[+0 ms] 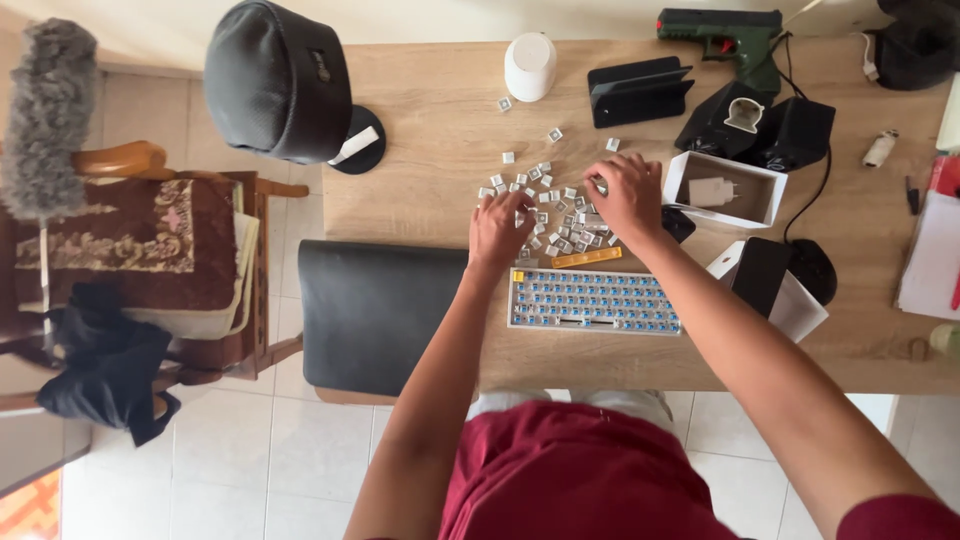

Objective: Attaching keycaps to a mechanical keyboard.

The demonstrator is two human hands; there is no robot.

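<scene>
Sorting through loose keycaps [560, 225], both hands are down in the pile just beyond the keyboard [593, 299] on the wooden tabletop [440, 130]. Left hand [499, 228]: palm down, fingers spread on the pile's near-left edge, pressing on caps; cannot tell if anything is pinched. Right hand [628, 195]: fingers curled over the pile's right side, fingertips among the caps; grip looks narrow, but whether it holds a cap is hidden.

Keyboard: caps stripped, blue switches exposed, one yellow cap left at its top-left corner. Orange bar-shaped piece [587, 257] lies between keyboard and pile. A few stray caps sit further out beyond the pile, toward the white cylinder [530, 66].

Containers, relative to keyboard:
- open white cardboard box [724, 187], beyond its right end, just beside the right hand; holds a white charger plug.
- black box with white lining [765, 283], right of it, tilted open; contents not visible.
- black pouch-like items [760, 125] beyond the white box; one shows a white insert.

Green glue gun [725, 32] at the far edge. Black pad [380, 315] lies left of the keyboard.
</scene>
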